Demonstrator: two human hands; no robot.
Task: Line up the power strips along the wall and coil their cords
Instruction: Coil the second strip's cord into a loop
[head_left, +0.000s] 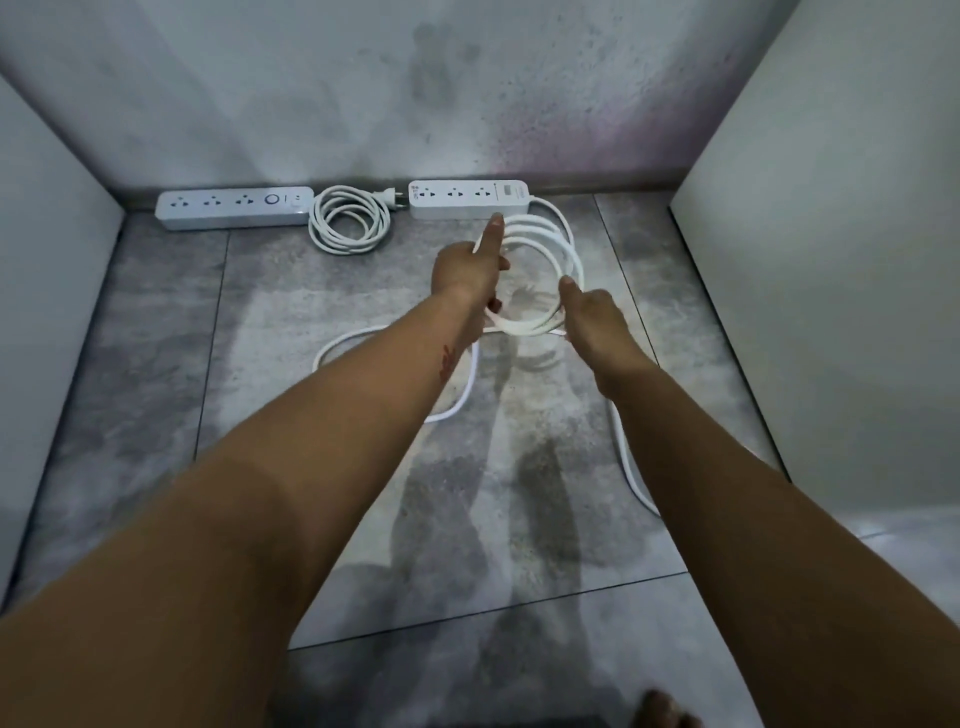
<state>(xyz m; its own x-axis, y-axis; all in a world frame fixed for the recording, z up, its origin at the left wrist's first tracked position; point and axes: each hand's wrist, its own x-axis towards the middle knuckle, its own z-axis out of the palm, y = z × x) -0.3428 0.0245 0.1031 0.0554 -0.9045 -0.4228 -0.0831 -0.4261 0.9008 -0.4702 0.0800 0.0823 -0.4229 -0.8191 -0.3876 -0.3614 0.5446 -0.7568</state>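
Two white power strips lie against the back wall: the left strip (234, 208) and the right strip (467, 199). The left strip's cord (349, 227) lies coiled beside it with its plug at the wall. The right strip's cord (550, 249) is held up in several loops in front of that strip. My left hand (467, 273) grips the loops on their left side, its forefinger pointing toward the strip. My right hand (597, 317) pinches the loops at their lower right. Loose cord (457, 405) trails on the floor under my forearms, and another stretch runs back at the right.
Grey stone-look floor tiles (156, 364) fill a narrow recess. White panels close it on the left (41, 270) and right (831, 260). A stained grey wall (415, 93) is at the back. A bare foot (665, 712) shows at the bottom edge.
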